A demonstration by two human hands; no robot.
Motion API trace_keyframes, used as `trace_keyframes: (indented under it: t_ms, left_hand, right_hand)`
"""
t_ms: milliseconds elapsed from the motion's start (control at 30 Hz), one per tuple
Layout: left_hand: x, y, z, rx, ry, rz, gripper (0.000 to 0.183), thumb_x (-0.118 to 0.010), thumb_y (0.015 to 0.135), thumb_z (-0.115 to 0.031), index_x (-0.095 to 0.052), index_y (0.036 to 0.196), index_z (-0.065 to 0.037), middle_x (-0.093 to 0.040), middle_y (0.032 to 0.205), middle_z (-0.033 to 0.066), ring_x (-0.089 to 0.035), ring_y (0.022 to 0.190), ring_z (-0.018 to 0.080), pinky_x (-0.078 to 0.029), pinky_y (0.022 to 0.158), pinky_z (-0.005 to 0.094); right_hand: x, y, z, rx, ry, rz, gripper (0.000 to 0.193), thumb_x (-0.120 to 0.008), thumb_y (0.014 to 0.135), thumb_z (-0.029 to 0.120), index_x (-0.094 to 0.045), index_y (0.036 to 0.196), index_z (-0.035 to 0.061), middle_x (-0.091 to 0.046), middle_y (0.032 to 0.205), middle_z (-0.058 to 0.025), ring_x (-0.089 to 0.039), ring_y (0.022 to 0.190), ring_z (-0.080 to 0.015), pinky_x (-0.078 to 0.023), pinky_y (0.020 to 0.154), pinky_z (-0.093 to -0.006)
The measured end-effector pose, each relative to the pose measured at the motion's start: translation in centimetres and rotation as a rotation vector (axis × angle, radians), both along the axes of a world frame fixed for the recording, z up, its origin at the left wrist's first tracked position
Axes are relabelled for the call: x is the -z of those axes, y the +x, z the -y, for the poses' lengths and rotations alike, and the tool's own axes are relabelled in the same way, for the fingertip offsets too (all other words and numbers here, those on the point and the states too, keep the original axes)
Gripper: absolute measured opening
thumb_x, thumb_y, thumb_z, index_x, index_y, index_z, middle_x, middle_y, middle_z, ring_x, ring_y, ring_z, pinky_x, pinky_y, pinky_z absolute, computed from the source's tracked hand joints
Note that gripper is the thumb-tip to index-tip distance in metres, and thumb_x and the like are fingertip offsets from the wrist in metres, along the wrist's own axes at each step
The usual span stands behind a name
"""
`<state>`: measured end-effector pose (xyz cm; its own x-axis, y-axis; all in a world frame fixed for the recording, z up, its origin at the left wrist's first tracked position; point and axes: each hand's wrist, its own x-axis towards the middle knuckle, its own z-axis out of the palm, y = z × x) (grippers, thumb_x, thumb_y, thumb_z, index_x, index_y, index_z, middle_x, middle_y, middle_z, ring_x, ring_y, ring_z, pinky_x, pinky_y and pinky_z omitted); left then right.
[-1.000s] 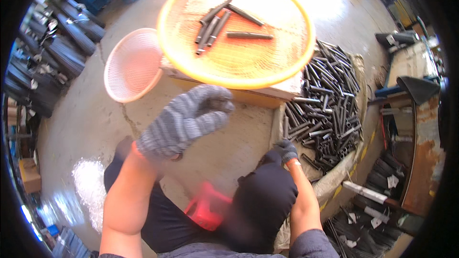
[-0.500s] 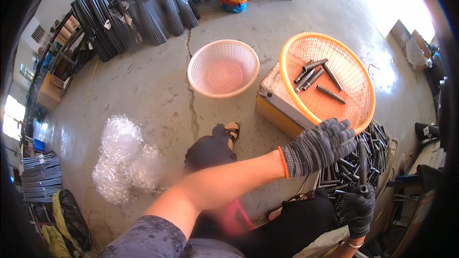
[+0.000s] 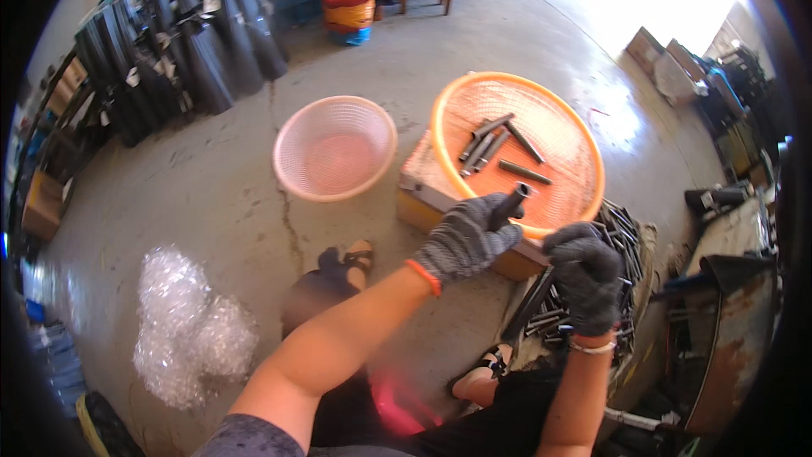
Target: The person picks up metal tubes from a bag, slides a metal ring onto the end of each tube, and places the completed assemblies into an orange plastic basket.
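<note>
You are clamping the fingers of your left hand [image 3: 470,239] around a dark tube [image 3: 510,205] near the front rim of the orange basket [image 3: 558,135], in which other tubes [image 3: 524,172] are lying. Your right hand [image 3: 584,275] is hanging curled just to the right, partly covering the heap [image 3: 624,241]; the view is not showing whether its fingers are gripping anything. Farther left, the pink basket [image 3: 334,161] is standing on the floor [image 3: 220,178].

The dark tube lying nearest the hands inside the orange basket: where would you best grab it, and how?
I'd grip the tube around its middle, from above: it lies flat, apart from the other tubes, so its long sides look free, while the orange basket has a raised wall likely to hinder a low sideways reach.
</note>
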<state>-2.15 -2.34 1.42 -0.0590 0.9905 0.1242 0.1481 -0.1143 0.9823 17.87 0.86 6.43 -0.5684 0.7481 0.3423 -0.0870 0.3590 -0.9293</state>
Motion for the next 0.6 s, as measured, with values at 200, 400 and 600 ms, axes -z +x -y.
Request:
trace_keyframes:
  t_ms: [200,400,600]
  left_hand:
    - [-2.1,0.9,0.8,0.352,-0.317,0.263,0.033,-0.066,0.084,-0.014,-0.057,0.114,-0.005,-0.063,0.089,0.0016,-0.057,0.078,0.0082,-0.049,0.07,0.0239]
    - [-1.5,1.2,0.8,0.337,-0.258,0.375,0.04,-0.069,0.08,-0.013,-0.059,0.118,-0.006,-0.065,0.092,0.0025,-0.06,0.081,0.0098,-0.049,0.069,0.0246]
    - [-2.2,1.8,1.2,0.247,-0.327,0.248,0.037,-0.074,0.076,-0.013,-0.064,0.11,-0.004,-0.067,0.09,0.0016,-0.06,0.078,0.0081,-0.049,0.064,0.0229]
  right_hand:
    - [3.0,-0.7,-0.6,0.095,0.02,-0.076,0.009,-0.063,0.079,-0.005,-0.064,0.088,-0.0012,-0.062,0.099,-0.0083,-0.059,0.087,-0.0157,-0.048,0.078,-0.0266]
    - [2.2,-0.8,-0.5,0.167,-0.206,-0.283,0.01,-0.061,0.083,-0.004,-0.063,0.092,-0.0012,-0.062,0.104,-0.0086,-0.06,0.085,-0.017,-0.05,0.077,-0.0285]
    - [2.4,1.6,-0.7,0.237,-0.296,-0.159,0.014,-0.062,0.082,-0.004,-0.065,0.096,-0.0009,-0.068,0.088,-0.008,-0.065,0.084,-0.0174,-0.051,0.079,-0.0284]
